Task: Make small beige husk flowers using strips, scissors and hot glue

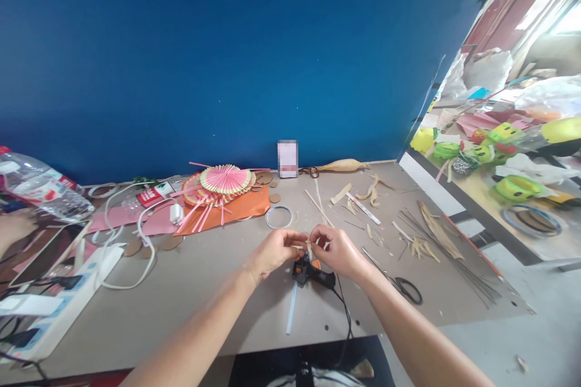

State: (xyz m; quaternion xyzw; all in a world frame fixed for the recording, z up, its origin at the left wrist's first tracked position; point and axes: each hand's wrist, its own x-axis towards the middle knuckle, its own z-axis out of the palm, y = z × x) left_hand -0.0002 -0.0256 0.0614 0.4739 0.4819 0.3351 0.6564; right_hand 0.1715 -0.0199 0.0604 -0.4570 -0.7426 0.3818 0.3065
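Note:
My left hand point(276, 251) and my right hand point(339, 249) meet above the middle of the table, fingertips pinched together. Between them is a small pale strip point(309, 250) that looks like dried husk; the fingers cover much of it. A black hot glue gun point(321, 276) lies just below the fingers, with a whitish glue stick point(292, 309) extending toward the table's front edge. Something orange and round point(316, 264) shows beside the gun, partly hidden. To the right of my right forearm lie black-handled scissors point(409, 291).
Dried husk pieces point(370, 192) and thin wires point(458, 260) lie on the right. A phone point(287, 159) leans against the blue wall. Left are pink paper fans point(227, 181), a clear ring point(278, 216), a power strip point(59, 308) with white cables, a bottle point(45, 187) and another person's hand point(16, 230).

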